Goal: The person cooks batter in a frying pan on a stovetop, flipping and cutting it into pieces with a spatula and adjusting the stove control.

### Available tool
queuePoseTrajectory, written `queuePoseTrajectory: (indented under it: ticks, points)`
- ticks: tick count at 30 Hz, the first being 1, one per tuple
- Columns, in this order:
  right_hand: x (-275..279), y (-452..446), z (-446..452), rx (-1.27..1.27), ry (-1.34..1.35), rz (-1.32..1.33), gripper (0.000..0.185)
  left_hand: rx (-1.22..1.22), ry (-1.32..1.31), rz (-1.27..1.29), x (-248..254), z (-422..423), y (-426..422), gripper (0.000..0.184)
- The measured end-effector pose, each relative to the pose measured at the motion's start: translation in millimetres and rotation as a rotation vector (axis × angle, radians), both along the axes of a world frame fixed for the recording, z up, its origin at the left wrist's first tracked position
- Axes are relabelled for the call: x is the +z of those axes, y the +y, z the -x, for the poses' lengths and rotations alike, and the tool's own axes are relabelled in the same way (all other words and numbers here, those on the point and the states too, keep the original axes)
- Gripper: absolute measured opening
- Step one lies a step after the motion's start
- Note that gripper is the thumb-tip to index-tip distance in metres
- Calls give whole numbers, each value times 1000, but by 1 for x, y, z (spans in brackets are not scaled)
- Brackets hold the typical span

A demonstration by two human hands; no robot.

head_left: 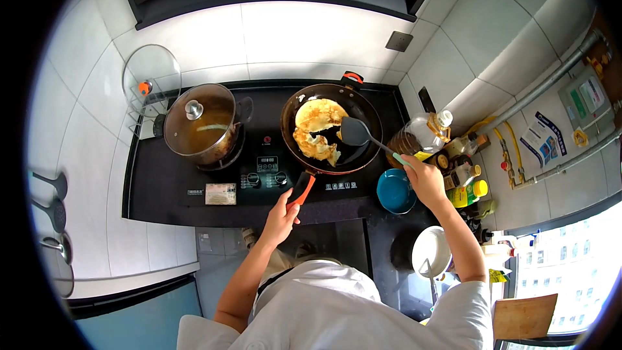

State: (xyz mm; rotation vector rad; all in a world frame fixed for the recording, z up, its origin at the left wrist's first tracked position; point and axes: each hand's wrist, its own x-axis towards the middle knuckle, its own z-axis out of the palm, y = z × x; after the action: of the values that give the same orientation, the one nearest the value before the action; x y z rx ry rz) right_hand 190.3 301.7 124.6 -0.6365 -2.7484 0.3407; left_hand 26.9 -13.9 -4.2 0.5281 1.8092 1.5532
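On the right side of the cooktop sits a dark frying pan [364, 109]. My left hand [279, 223] is closed around its black and orange handle [302, 189]. My right hand [424, 181] grips a turner [355, 132], its green handle in the fingers and its dark grey blade inside the pan. A yellow, browned egg pancake [319, 115] lies in the pan, torn and partly folded at its lower side. The blade touches or lies close to its right edge; I cannot tell which. Just below my right hand's reach stands a blue bowl [396, 199].
A lidded glass pot [199, 131] stands on the left of the black cooktop [165, 188], with a glass lid [152, 68] against the wall behind. Several bottles [468, 192] and an oil jug [421, 131] crowd the right. A white pot [431, 249] holds a ladle.
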Motion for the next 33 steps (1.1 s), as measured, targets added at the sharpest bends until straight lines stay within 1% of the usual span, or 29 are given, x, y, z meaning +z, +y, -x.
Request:
queuePoseTrajectory:
  ticks: [3, 6, 7, 10, 13, 16, 17, 20, 21, 26, 28, 29, 33]
  points:
    - [3, -4, 0, -9, 45, 61, 22, 3, -8, 3, -1, -1, -1, 49]
    - [7, -18, 2, 77, 61, 189, 22, -1, 2, 12, 4, -1, 0, 49]
    - [5, -19, 2, 86, 15, 229, 22, -3, 0, 15, 4, -1, 0, 49]
    - [-3, -16, 2, 111, -57, 116, 22, -9, -15, 7, 1, 0, -1, 49]
    - [-4, -6, 4, 63, -44, -46, 23, -2, -12, -1, -1, 0, -1, 48]
    - [-1, -8, 4, 12, -28, -72, 23, 7, -9, -4, -2, 0, 0, 48]
    - [-1, -5, 2, 45, 38, -52, 24, 8, -13, -4, -2, -1, 0, 48]
    - [-4, -6, 3, 33, 57, -61, 23, 8, -5, 12, 2, -1, 0, 48]
    - [-10, -5, 5, 11, 28, -74, 23, 6, -8, 8, 2, -1, 0, 48]
    - [-36, -13, 26, 32, 133, -71, 26, -5, -17, 2, 1, 0, 0, 48]
    - [-28, -30, 33, -3, -61, -92, 25, -1, -15, 4, 1, 0, 0, 48]
    - [-40, -29, 31, 58, 3, -148, 27, 2, -14, 4, 1, 0, 0, 48]
    - [-35, -31, 32, 42, -18, -181, 28, 11, -4, -4, -3, -2, -1, 48]
